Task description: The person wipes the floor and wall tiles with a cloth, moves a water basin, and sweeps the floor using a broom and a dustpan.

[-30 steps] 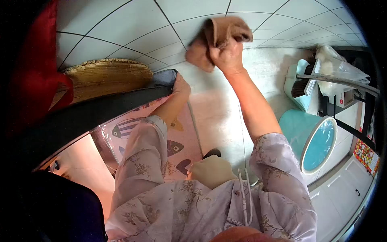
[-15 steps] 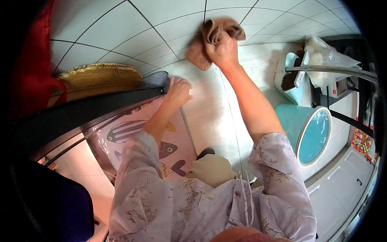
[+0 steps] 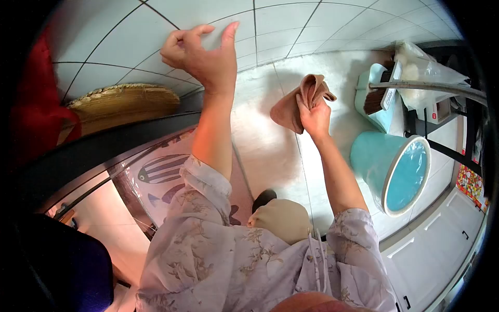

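Note:
My right hand grips a folded brown cloth, held over the pale floor tiles with its folds bunched above the fingers. Raised in front of the white tiled wall, my left hand holds nothing. Its thumb and index finger stand apart, while the other fingers curl inward. Whether the left hand touches the tiles I cannot tell.
A light-blue bin with a white rim stands at the right, near a dustpan and brush. To the left are a woven straw basket, a dark table edge and a fish-patterned mat.
The right hand has come away from the wall with the cloth, back toward me and slightly right. My left hand has risen from beside the dark edge to the wall.

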`<state>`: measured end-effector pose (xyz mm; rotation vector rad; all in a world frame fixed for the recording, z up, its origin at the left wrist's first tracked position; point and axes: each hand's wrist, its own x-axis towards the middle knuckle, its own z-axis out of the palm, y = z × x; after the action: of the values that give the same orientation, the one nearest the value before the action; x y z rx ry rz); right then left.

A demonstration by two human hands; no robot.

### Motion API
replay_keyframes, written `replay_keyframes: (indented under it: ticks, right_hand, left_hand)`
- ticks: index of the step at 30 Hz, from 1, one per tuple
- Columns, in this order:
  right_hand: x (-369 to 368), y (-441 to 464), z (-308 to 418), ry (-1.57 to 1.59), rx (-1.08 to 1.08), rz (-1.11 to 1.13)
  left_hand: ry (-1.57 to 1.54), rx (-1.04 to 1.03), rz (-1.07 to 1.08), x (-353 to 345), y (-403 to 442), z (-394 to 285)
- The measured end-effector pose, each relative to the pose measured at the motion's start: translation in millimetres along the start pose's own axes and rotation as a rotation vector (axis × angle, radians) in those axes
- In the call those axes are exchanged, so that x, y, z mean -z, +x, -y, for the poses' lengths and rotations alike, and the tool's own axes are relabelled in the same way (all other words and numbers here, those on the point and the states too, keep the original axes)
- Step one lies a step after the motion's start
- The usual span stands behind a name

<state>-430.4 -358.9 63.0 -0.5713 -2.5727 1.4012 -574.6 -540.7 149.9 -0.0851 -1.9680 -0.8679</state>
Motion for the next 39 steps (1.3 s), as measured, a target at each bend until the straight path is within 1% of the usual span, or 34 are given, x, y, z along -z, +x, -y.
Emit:
replay_keyframes:
  ticks: [1, 5, 8, 10, 11, 13, 14, 16, 17, 19, 23, 25, 28, 31, 32, 33, 34, 35, 37, 39]
  right_hand:
    - [3.1, -3.7, -6.3, -0.018, -0.019, -0.008]
    - [20.1, -18.4, -16.0, -0.018, 0.018, -0.058]
    - [27.5, -26.3, -20.1, -0.033, 0.043, -0.079]
    - [29.0, -30.4, -22.1, -0.085, 0.053, -0.081]
    - [28.9, -33.3, -21.3, -0.080, 0.055, -0.083]
    - [29.3, -38.0, -18.7, -0.086, 0.060, -0.043]
    - [27.2, -40.0, -18.2, -0.058, 0.033, -0.032]
    - [22.2, -42.7, -17.4, -0.026, 0.019, -0.001]
    - [19.7, -43.4, -16.3, 0.006, 0.001, 0.025]
    - [17.5, -43.9, -11.1, -0.020, 0.007, 0.032]
    - [13.7, -42.2, -8.7, -0.026, 0.015, 0.062]
    - [13.3, -40.4, -8.6, -0.029, 0.021, 0.063]
    - [11.3, -36.7, -3.0, 0.007, 0.043, 0.070]
    - [4.8, -26.9, 11.6, 0.041, 0.078, 0.054]
    - [1.3, -22.1, 18.3, 0.153, 0.094, 0.020]
    - [-0.8, -17.3, 27.2, 0.265, 0.110, -0.014]
    - [2.1, -11.7, 44.1, 0.328, 0.083, 0.039]
    - [1.9, -4.4, 61.3, 0.349, 0.120, 0.020]
    - [-12.9, 12.5, 90.8, 0.570, 0.193, -0.049]
    - [-19.4, 28.5, 132.7, 0.433, 0.363, -0.083]
  left_hand:
    - [0.052, -0.010, -0.014, -1.4, -0.6, 1.0]
    - [0.033, -0.001, -0.023, -0.8, 0.7, -0.3]
    - [0.127, -0.059, -0.080, 6.6, 1.7, -1.4]
    - [-0.011, 0.329, 0.179, 20.0, 7.9, -11.9]
    - [-0.011, 0.324, 0.177, 19.7, 7.6, -13.0]
    - [-0.151, 0.463, 0.195, 15.8, 7.4, -14.1]
    - [-0.150, 0.463, 0.189, 14.7, 9.2, -12.9]
    - [-0.155, 0.474, 0.277, 14.9, 12.5, -11.6]
    - [-0.153, 0.476, 0.273, 14.8, 12.6, -10.6]
    - [-0.156, 0.509, 0.317, 13.1, 12.3, -9.9]
    - [-0.208, 0.487, 0.303, 8.5, 2.5, -3.2]
    - [-0.308, 0.570, 0.325, 12.3, 2.4, -5.9]
    - [-0.277, 0.625, 0.387, 15.8, 11.9, -15.2]
    - [-0.272, 0.577, 0.343, 11.9, 7.1, -11.3]
    - [-0.271, 0.578, 0.342, 11.7, 4.0, -10.7]
    - [-0.296, 0.648, 0.347, 12.4, 0.3, -11.0]
    - [-0.321, 0.719, 0.352, 14.0, -4.2, -10.0]
    - [-0.318, 0.718, 0.352, 16.6, -11.7, -4.1]
    - [-0.184, 0.698, 0.400, 23.8, -34.3, 14.9]
    - [-0.107, 0.620, 0.432, 32.3, -61.4, 24.3]
